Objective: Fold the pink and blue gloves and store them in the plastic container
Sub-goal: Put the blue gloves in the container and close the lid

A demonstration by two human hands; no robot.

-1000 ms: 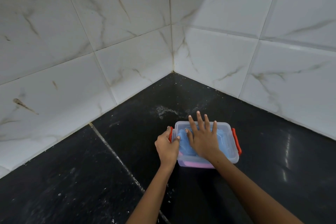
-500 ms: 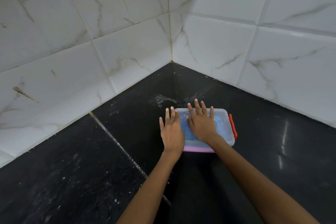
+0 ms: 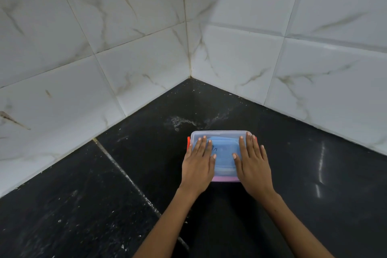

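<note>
A clear plastic container (image 3: 219, 134) with its lid on lies on the black counter (image 3: 125, 184) near the corner. Through the lid a blue glove (image 3: 225, 153) shows on top, and a strip of pink glove (image 3: 224, 179) shows at the near edge. My left hand (image 3: 198, 165) lies flat on the lid's left side, fingers spread. My right hand (image 3: 252, 165) lies flat on the right side. An orange latch (image 3: 188, 142) peeks out at the left end; the right latch is hidden under my fingers.
White marble-look tiled walls (image 3: 240, 52) meet in a corner just behind the container. A grout seam (image 3: 125, 176) runs diagonally across the counter to the left. A whitish smudge (image 3: 182, 121) marks the counter behind the container.
My left hand left the orange latch and flattened onto the lid's left side. My right hand slid from the lid's middle to its right side. The container now sits squarer to me.
</note>
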